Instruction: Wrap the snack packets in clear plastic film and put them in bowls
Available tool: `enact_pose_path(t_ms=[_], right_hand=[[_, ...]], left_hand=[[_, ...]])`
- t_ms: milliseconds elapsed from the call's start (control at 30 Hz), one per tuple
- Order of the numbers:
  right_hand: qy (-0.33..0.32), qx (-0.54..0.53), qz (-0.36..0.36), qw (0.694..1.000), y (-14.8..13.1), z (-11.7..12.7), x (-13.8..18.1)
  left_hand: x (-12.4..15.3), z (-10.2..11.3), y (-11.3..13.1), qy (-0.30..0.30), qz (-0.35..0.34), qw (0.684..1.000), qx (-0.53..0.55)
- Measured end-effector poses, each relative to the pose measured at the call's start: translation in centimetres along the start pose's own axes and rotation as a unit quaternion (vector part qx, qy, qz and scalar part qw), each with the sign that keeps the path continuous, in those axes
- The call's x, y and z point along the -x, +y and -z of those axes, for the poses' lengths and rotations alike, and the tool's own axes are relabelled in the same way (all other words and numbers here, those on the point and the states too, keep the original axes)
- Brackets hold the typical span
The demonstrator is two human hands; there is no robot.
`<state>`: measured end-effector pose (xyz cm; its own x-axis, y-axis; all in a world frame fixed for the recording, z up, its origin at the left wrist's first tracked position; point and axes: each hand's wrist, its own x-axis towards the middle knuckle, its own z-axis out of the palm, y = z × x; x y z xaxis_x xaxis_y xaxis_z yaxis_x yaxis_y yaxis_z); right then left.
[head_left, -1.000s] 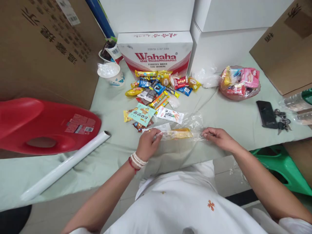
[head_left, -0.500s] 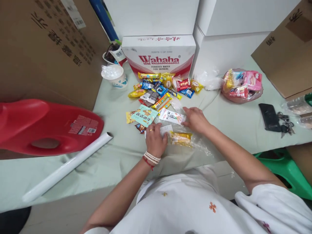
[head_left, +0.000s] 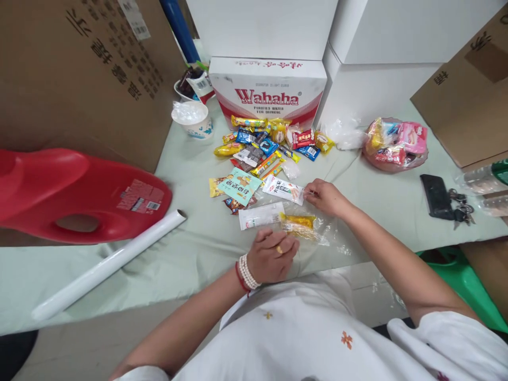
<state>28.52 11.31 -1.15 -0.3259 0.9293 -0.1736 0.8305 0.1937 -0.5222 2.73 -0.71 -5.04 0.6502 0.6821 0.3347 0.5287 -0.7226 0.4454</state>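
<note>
Snack packets (head_left: pixel 268 164) lie before a "Wahaha" box (head_left: pixel 270 97).

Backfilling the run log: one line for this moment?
right hand: at right end of printed white packet | left hand: beside yellow snack | nearby: second white packet, snack pile

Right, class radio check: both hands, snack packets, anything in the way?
Right hand at right end of printed white packet, grip unclear. Left hand near yellow snack, palm hidden. Possible snag: clear plastic right of yellow snack.

Red jug (head_left: pixel 85 190) near white roll (head_left: pixel 109 266)
</note>
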Motion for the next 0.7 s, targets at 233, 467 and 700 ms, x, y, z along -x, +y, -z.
enact_pose_path(t_ms=[233, 467, 700], right_hand=[[0.012, -0.03, 0.105, 0.994, -0.9, 0.3, 2.6], [-0.042, 0.074, 0.231, 0.969, -1.4, -4.3, 8.9], [-0.015, 0.195, 0.22, 0.956, -2.1, -6.2, 9.7]], left_hand=[[-4.5, -1.0, 1.0, -0.005, 0.166, 0.982, -0.095], [-3.0, -1.7, -0.2, 0.122, 0.278, 0.953, 0.021], [-3.8, 2.7, -1.8, 0.271, 0.291, 0.918, -0.005]])
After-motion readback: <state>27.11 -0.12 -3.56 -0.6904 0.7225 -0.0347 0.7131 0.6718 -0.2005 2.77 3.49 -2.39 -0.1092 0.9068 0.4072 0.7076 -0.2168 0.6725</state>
